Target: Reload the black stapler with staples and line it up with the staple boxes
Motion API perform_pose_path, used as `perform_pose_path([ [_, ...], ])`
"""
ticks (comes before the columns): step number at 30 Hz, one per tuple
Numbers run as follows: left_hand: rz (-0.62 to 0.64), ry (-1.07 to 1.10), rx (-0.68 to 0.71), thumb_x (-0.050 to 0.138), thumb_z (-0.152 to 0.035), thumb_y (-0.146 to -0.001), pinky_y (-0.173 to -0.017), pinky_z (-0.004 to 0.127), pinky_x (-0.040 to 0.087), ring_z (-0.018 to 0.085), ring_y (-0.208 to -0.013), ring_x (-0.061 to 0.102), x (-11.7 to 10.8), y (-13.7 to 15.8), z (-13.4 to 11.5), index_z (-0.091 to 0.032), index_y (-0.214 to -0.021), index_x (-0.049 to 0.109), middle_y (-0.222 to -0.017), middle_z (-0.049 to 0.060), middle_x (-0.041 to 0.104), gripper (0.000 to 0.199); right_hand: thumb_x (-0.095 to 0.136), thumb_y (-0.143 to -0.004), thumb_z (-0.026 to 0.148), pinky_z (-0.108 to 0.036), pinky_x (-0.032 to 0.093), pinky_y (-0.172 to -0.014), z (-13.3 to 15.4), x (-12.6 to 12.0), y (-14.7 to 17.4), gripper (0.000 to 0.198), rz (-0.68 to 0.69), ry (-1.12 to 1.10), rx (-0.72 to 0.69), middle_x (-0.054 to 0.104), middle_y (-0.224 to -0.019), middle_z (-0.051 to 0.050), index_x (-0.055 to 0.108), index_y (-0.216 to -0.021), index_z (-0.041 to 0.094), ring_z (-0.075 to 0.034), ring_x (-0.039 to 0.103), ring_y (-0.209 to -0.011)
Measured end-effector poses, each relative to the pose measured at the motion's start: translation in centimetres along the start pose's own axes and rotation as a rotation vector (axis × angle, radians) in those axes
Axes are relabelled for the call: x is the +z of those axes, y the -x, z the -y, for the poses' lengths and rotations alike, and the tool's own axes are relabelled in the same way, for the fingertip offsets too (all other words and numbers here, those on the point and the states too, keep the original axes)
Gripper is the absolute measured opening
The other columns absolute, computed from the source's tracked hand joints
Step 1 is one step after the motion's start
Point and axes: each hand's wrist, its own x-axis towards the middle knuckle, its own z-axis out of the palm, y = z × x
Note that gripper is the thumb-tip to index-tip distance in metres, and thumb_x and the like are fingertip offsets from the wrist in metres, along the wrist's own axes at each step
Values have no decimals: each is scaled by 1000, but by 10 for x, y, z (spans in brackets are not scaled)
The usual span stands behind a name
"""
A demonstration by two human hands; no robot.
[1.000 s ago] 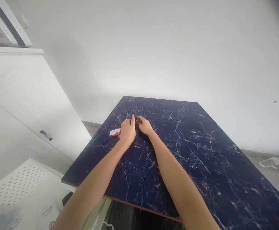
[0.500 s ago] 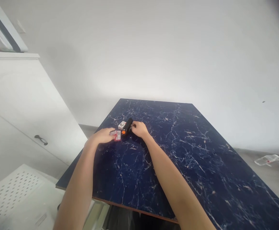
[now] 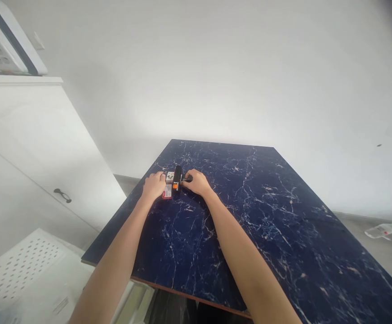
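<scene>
A black elongated device (image 3: pixel 177 173) with an orange end stands on the dark blue marbled table (image 3: pixel 250 216). To its left lie a small white box (image 3: pixel 170 177) with a dark picture and a red-and-white packet (image 3: pixel 167 192). My left hand (image 3: pixel 154 184) has its fingers bent against the left side of the white box, with the packet by its thumb side. The fingertips are partly hidden. On the device's right, my right hand (image 3: pixel 196 182) pinches a small dark piece (image 3: pixel 187 178) whose kind I cannot make out.
A white cabinet (image 3: pixel 47 148) with a dark handle stands along the left, and a white perforated panel (image 3: pixel 20 265) sits low beside the table. The wall (image 3: pixel 229 81) rises behind. Clear plastic (image 3: pixel 386 230) lies on the floor at right.
The black device has turned from slanted to nearly upright in view. My left hand has shifted right and forward, off the packet's top to the white box's side. My right hand stays beside the device.
</scene>
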Motion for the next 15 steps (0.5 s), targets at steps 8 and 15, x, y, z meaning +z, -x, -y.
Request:
perform_pose_path([
  [8,95,-40,147,54,-73,-83,-110,56,31,46,-145,32,6,15,-13,-26,-157,31,-150,14,53,90,75,-77,36,-32,41,-87,0,2,-1,18,28,55,-27,67,-88,-4,65,-79,22,-22,54,-93],
  [15,-109,-93,231,62,-42,-84,-104,51,39,40,-127,50,9,17,-17,-29,-135,57,-133,9,64,53,77,-78,49,-33,42,-87,3,1,0,28,61,57,-46,68,-92,-4,68,-79,22,-22,56,-93],
])
